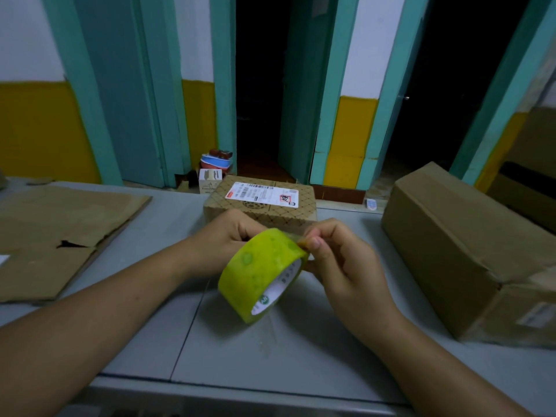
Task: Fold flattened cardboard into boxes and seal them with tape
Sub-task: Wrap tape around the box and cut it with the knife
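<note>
A yellow-green tape roll point(261, 272) is held above the grey table point(270, 356), tilted with its white core facing right. My left hand point(224, 236) grips the roll from behind at its top. At the roll's upper right edge, my right hand point(337, 257) pinches the tape between thumb and fingers. A small patterned box point(264, 213) with a white shipping label stands closed just behind my hands. A flattened cardboard sheet point(57, 236) lies on the table at the left.
A large plain brown box point(469, 254) lies at the right of the table. Beyond the far edge are teal door frames, a dark doorway and small items point(215, 170) on the floor.
</note>
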Demonstrator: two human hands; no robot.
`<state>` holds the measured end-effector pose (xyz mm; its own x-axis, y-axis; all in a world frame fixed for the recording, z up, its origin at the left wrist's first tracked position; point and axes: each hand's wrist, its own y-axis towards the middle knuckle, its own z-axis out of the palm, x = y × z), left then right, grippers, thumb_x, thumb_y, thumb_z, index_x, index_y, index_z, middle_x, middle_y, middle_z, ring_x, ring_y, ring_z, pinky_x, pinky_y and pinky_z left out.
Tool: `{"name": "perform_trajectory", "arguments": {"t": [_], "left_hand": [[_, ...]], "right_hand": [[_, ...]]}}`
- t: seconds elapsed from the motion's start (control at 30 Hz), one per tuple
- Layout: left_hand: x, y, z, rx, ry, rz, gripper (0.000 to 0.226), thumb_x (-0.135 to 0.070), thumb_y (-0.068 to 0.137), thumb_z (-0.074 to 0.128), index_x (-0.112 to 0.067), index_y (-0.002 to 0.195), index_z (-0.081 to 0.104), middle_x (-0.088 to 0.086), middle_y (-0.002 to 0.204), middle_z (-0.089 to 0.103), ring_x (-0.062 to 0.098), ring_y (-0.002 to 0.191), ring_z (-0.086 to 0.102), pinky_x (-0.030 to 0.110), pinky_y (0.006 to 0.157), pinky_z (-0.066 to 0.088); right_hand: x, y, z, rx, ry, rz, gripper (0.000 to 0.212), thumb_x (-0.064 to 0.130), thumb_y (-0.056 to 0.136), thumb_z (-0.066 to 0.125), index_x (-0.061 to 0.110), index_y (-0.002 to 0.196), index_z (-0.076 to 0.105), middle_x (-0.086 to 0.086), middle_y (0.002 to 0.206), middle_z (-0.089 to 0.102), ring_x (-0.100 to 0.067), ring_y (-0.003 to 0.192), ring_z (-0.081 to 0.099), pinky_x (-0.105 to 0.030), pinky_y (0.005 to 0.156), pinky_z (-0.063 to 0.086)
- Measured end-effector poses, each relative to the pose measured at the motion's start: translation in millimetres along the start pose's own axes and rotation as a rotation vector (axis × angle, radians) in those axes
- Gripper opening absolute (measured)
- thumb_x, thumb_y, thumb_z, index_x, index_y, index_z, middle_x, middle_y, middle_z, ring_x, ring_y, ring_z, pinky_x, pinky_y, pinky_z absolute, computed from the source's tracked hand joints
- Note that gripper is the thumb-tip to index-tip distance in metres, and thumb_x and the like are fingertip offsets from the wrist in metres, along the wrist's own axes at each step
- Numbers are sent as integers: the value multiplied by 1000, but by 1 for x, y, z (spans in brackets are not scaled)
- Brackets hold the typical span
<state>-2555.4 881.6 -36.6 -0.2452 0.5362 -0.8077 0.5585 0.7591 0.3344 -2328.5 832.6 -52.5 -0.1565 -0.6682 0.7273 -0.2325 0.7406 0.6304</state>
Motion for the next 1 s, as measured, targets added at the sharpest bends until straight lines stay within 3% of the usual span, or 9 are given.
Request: {"name": "perform_trajectory", "arguments": {"t": [0.1, 0.2, 0.27, 0.33, 0.47, 0.63, 0.8, 0.9, 1.0], "left_hand": [[-3, 2, 1, 19, -15, 29, 38, -3, 93, 72, -34, 72, 81, -16, 72, 73, -4, 67, 62, 17, 60, 49], [-4, 3, 1, 13, 10, 25, 45, -2, 93, 72, -39, 69, 79, -15, 70, 73, -6, 65, 62, 15, 60, 48], [-8, 3, 2, -22, 7, 21, 36, -1, 94, 72, -34, 80, 81, -11, 77, 77, -3, 71, 67, 16, 63, 51], [-9, 5, -1, -22, 51, -16, 28, -4, 95, 73, -27, 111, 79, -10, 104, 79, 3, 97, 72, 20, 80, 56], [-10, 6, -2, 60, 111, -58, 49, -12, 95, 76, -45, 131, 64, -22, 130, 67, 1, 126, 61, 28, 105, 52], [-16, -1, 9, 82, 88, 25, 46, -11, 99, 70, -26, 140, 58, -6, 129, 69, 17, 123, 66, 48, 100, 58], [-14, 1, 11, 21, 92, 72, 41, -20, 103, 63, -39, 138, 63, -15, 134, 69, 7, 127, 64, 36, 104, 55], [-18, 6, 13, -46, 91, 146, 38, -24, 94, 68, -48, 125, 69, -29, 121, 71, -3, 116, 67, 15, 96, 52], [-21, 10, 17, -77, 87, 153, 38, -16, 93, 68, -43, 119, 74, -37, 107, 71, -10, 105, 68, 9, 86, 51]], "right_hand": [[3, -2, 1, -17, 112, 40, 14, 22, 104, 53, 13, 101, 63, 0, 94, 67, -28, 89, 67, -59, 76, 59], [7, 0, 5, -48, 142, 62, 16, 21, 106, 49, 11, 102, 62, 0, 100, 71, -21, 94, 71, -41, 77, 63], [9, 1, 7, -75, 71, 37, 12, 21, 104, 51, 16, 102, 61, 5, 95, 73, -9, 83, 71, -22, 69, 56], [9, 2, 8, -108, -11, 22, 10, 21, 102, 54, 18, 100, 63, 11, 87, 71, -4, 72, 66, -16, 63, 48], [10, 4, 8, -167, -69, 39, 10, 12, 101, 62, 17, 94, 68, 8, 84, 70, -9, 72, 66, -15, 58, 47], [10, 5, 8, -180, -118, 94, 8, 14, 99, 66, 19, 95, 69, 4, 81, 71, -15, 79, 70, -33, 64, 57], [12, 4, 9, -219, -49, 110, 10, 11, 103, 59, 15, 96, 66, -1, 83, 70, -18, 79, 68, -40, 67, 58], [16, 7, 9, -303, 115, 145, 13, 4, 104, 53, 3, 97, 64, -1, 82, 70, -11, 79, 67, -26, 71, 55], [18, 11, 7, -336, 232, 209, 16, 5, 105, 52, -3, 98, 63, -2, 80, 70, -13, 78, 66, -27, 75, 55]]}}
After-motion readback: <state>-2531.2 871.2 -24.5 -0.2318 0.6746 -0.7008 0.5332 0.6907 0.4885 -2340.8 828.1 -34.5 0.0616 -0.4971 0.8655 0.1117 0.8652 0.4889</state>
